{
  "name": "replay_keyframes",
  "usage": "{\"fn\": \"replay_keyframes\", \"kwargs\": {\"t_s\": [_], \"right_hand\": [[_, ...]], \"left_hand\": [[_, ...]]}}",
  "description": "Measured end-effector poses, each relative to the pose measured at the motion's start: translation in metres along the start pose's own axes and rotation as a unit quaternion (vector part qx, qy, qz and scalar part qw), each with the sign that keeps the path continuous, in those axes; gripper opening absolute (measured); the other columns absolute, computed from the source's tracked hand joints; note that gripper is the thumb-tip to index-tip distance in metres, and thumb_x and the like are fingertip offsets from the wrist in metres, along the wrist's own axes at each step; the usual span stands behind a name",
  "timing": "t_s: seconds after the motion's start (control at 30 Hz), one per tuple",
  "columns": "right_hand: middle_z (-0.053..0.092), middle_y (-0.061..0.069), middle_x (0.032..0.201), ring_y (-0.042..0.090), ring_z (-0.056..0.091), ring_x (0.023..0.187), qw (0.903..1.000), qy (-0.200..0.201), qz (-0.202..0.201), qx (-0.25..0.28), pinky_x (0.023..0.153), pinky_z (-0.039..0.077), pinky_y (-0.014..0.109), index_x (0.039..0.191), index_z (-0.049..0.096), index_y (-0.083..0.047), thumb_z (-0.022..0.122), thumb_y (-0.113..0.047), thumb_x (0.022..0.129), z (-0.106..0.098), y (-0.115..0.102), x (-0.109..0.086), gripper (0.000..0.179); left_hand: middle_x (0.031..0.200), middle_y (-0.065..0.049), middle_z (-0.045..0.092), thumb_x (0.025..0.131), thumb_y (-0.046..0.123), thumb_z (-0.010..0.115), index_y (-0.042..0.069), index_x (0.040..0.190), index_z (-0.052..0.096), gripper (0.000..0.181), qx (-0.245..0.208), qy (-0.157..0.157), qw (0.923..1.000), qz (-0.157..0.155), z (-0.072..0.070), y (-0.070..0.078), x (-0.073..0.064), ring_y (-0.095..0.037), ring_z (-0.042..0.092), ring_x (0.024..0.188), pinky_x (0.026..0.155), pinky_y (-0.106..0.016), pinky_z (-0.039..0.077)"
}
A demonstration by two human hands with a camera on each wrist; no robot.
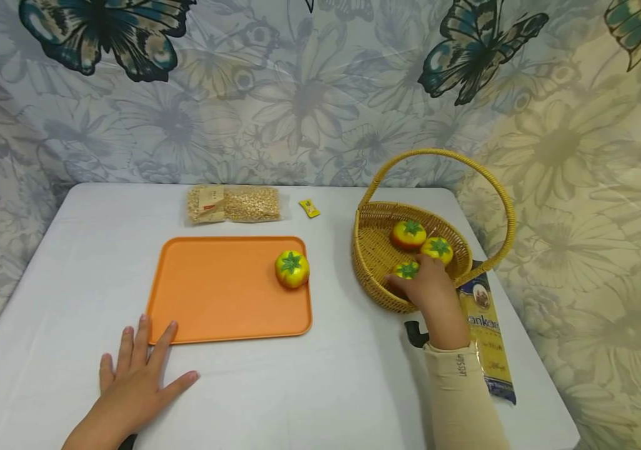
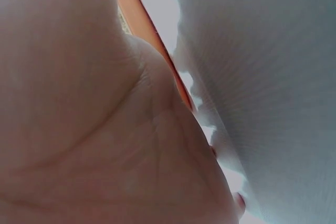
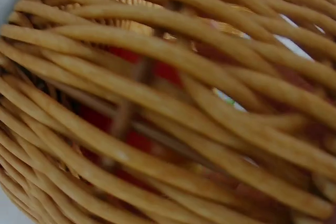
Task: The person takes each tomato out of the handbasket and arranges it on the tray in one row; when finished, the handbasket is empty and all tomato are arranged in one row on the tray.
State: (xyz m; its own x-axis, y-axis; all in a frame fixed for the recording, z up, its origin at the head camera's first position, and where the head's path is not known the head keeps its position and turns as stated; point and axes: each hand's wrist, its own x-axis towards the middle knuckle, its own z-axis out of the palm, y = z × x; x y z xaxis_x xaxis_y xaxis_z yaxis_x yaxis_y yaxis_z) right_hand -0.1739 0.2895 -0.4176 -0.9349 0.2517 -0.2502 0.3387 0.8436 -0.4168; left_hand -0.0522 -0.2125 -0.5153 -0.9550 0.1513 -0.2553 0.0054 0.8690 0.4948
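Observation:
In the head view my right hand [image 1: 430, 289] reaches over the near rim of a wicker basket [image 1: 368, 265]. Its thumb and fingers curl round the nearest yellow-red tomato [image 1: 407, 270], which has a green star-shaped top. Two similar tomatoes, one farther back [image 1: 408, 235] and one to the right [image 1: 437, 249], sit inside too. Wicker strands fill the right wrist view, blocking sight of the grip. My left hand [image 1: 135, 387] lies spread flat, fingertips at the near left corner of an orange tray [image 1: 219, 294]. Another tomato [image 1: 292, 269] rests at the tray's right side.
A bag of pale grains or beans [image 1: 234, 204] lies behind the tray, with a small yellow packet [image 1: 309, 208] beside it. Right of the basket is a long yellow-and-blue package [image 1: 488, 340], partly behind my right arm. The basket's tall handle [image 1: 438, 152] arches overhead.

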Motion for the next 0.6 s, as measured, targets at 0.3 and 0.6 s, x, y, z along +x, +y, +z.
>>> {"fn": "replay_keyframes", "kwargs": {"t_s": [0.3,0.6], "right_hand": [[0.044,0.037,0.152,0.053,0.048,0.134,0.9991,0.026,-0.034,-0.005,0.11,0.041,0.064,0.155,0.041,0.008,0.078,-0.051,0.093,0.011,0.002,0.009,0.093],[0.045,0.037,0.148,0.056,0.048,0.132,0.9963,0.058,-0.063,-0.007,0.109,0.041,0.066,0.152,0.046,0.007,0.077,-0.051,0.094,0.017,0.003,0.011,0.088]], "left_hand": [[0.168,-0.024,-0.033,0.095,0.076,0.059,0.015,0.171,0.009,0.111,-0.003,-0.001,1.0,0.002,0.001,0.0,-0.001,-0.055,-0.03,0.15,0.102,-0.08,-0.027],[0.168,-0.024,-0.032,0.094,0.079,0.058,0.015,0.171,0.01,0.111,0.003,-0.004,1.0,0.0,0.0,-0.001,0.002,-0.054,-0.03,0.151,0.103,-0.079,-0.028]]}}
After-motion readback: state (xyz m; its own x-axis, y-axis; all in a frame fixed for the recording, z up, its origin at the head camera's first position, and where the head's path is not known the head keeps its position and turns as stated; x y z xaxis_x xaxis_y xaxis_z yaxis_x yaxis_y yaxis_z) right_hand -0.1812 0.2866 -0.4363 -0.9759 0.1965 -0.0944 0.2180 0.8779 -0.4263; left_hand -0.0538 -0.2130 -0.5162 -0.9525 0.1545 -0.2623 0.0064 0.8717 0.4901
